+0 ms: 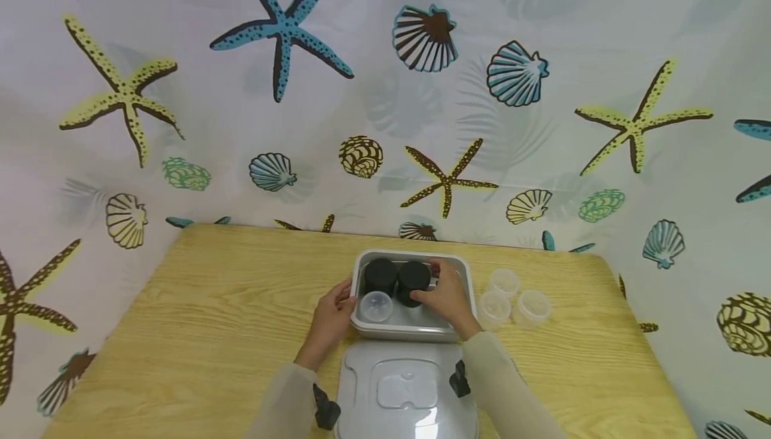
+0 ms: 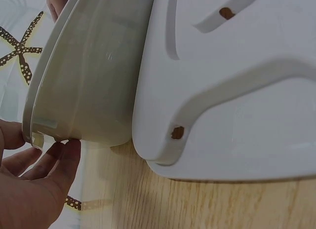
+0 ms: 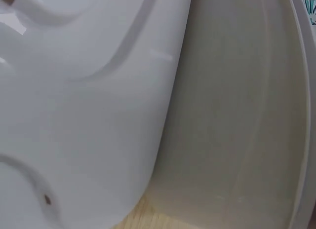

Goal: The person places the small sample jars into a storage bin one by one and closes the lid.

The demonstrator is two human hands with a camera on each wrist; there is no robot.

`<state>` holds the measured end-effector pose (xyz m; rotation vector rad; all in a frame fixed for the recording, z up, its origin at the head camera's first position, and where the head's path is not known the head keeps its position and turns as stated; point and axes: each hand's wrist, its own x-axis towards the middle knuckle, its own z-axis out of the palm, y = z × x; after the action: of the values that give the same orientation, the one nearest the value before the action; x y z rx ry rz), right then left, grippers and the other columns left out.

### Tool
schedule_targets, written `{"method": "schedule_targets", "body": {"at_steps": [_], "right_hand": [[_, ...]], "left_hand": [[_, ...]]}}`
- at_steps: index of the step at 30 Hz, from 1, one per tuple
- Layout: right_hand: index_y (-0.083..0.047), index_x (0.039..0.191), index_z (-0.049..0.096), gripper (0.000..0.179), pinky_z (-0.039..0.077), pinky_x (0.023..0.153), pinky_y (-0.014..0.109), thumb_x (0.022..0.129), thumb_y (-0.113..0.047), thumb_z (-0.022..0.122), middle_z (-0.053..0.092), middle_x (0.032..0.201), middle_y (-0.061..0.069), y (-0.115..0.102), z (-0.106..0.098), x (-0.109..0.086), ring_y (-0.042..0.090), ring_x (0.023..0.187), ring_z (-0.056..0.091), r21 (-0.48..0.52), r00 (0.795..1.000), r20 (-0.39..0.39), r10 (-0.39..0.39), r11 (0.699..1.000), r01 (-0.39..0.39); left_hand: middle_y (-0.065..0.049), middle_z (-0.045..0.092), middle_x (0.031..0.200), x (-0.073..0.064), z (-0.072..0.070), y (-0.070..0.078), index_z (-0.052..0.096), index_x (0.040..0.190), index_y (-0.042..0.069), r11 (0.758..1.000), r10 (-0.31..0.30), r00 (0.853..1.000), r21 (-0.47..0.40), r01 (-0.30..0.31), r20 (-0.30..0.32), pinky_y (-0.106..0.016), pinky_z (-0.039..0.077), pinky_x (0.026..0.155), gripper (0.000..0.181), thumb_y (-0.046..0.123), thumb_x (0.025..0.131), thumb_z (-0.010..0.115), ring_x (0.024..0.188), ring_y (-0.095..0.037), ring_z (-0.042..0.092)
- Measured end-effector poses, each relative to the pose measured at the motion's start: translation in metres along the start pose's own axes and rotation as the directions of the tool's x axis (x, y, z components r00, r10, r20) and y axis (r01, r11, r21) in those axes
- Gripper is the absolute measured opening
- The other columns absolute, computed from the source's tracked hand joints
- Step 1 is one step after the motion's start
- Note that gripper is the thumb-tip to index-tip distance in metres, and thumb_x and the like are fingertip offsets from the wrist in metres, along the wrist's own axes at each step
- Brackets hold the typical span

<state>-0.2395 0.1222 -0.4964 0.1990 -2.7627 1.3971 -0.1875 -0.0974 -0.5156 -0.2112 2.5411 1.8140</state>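
Observation:
A grey-white plastic box (image 1: 409,254) stands open on the wooden table. My left hand (image 1: 330,315) is at its left end; in the left wrist view the thumb and fingers grip the corner of the rim (image 2: 30,110). Inside the box, my right hand (image 1: 448,297) holds a black cylindrical container (image 1: 414,277) between thumb and fingers. Left of it stands a second black cylinder (image 1: 379,274), with a small clear plastic cup (image 1: 376,307) in front. The right wrist view shows only the box's outer wall (image 3: 232,110) and the lid, the right hand being hidden there.
Between my forearms lies the white box lid (image 1: 367,375), close to the box's near side. Three clear plastic cups, a rear one (image 1: 504,280), a left one (image 1: 494,310) and a right one (image 1: 533,306), stand right of the box. A patterned cloth (image 1: 337,104) hangs behind the table (image 1: 229,318).

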Motion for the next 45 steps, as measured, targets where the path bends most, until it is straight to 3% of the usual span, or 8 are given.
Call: {"method": "schedule_targets", "body": {"at_steps": [6, 13, 27, 45], "right_hand": [[0.008, 0.126, 0.047, 0.067, 0.047, 0.098, 0.045, 0.071, -0.009, 0.080, 0.053, 0.122, 0.025, -0.002, -0.005, -0.002, 0.037, 0.114, 0.052, 0.025, 1.000, 0.007, 0.003, 1.000, -0.003], [0.009, 0.122, 0.048, 0.064, 0.048, 0.096, 0.045, 0.069, -0.006, 0.080, 0.054, 0.119, 0.024, -0.001, -0.015, -0.005, 0.037, 0.110, 0.055, 0.062, 0.997, -0.058, -0.054, 0.996, 0.057], [0.007, 0.128, 0.046, 0.066, 0.045, 0.102, 0.044, 0.072, -0.005, 0.079, 0.051, 0.125, 0.024, -0.003, -0.042, -0.010, 0.037, 0.117, 0.053, 0.063, 0.996, -0.091, -0.016, 0.998, 0.022], [0.007, 0.131, 0.044, 0.064, 0.044, 0.101, 0.048, 0.078, -0.009, 0.076, 0.050, 0.127, 0.024, 0.019, -0.073, -0.026, 0.039, 0.117, 0.051, 0.051, 0.991, -0.134, 0.016, 0.999, -0.009]], "left_hand": [[-0.025, 0.057, 0.129, 0.001, -0.002, 0.000, 0.045, 0.140, 0.003, 1.000, 0.008, 1.000, 0.018, -0.008, -0.002, -0.046, 0.049, 0.096, 0.044, 0.007, 0.096, 0.050, 0.115, -0.036, 0.058], [-0.025, 0.057, 0.129, 0.001, -0.004, -0.002, 0.045, 0.140, 0.002, 0.999, 0.020, 1.000, 0.035, -0.019, -0.009, -0.047, 0.049, 0.096, 0.044, 0.007, 0.096, 0.050, 0.116, -0.037, 0.058], [-0.023, 0.054, 0.133, 0.002, -0.004, 0.004, 0.043, 0.142, 0.004, 1.000, -0.001, 1.000, 0.027, 0.001, 0.019, -0.046, 0.047, 0.099, 0.045, 0.007, 0.097, 0.049, 0.118, -0.036, 0.056], [-0.024, 0.055, 0.132, 0.001, 0.001, 0.003, 0.042, 0.142, 0.003, 1.000, -0.005, 1.000, 0.030, 0.005, 0.022, -0.046, 0.047, 0.098, 0.045, 0.007, 0.097, 0.048, 0.118, -0.037, 0.056]]}}
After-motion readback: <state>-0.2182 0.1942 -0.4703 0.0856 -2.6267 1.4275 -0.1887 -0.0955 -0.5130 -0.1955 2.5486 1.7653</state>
